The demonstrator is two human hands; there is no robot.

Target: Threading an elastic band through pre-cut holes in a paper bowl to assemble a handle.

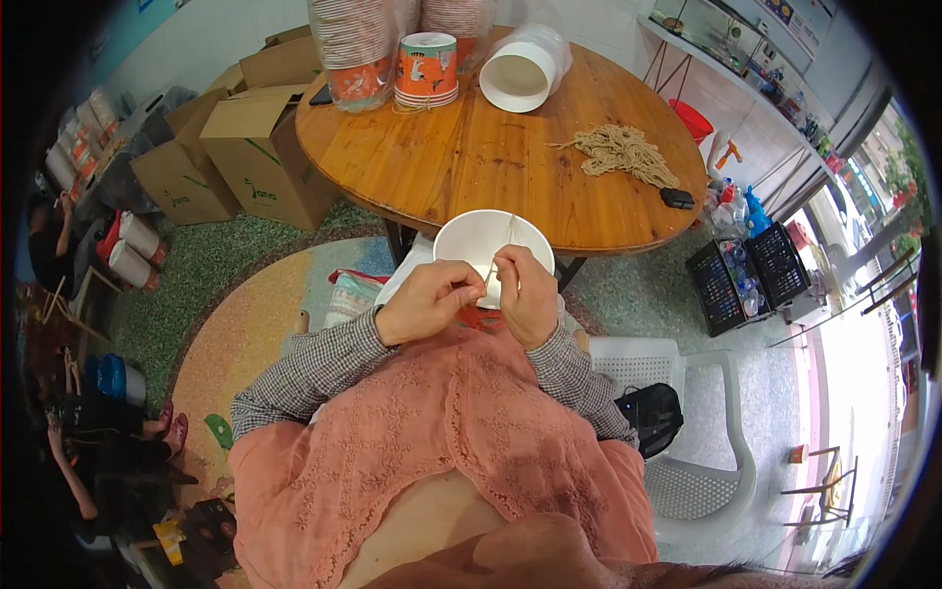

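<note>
A paper bucket point(459, 239), white inside, rests in my lap at the table's near edge with its opening facing up. Thin tan cord point(511, 230) runs over its inner wall toward my fingers. My left hand point(429, 301) is closed in a pinch at the bucket's near left rim, on what looks like the cord's end. Beside it, my right hand point(530, 299) pinches the cord over the near right rim. My fingers hide the exact grip and part of the bucket's front, where a little orange print shows.
On the round wooden table point(392, 167) stand stacked orange buckets point(428, 74), a white bucket lying sideways point(517, 79), a heap of tan cord point(624, 154) and a small black object point(677, 198). Cardboard boxes point(265, 157) are at left, a white plastic chair point(692, 491) at right.
</note>
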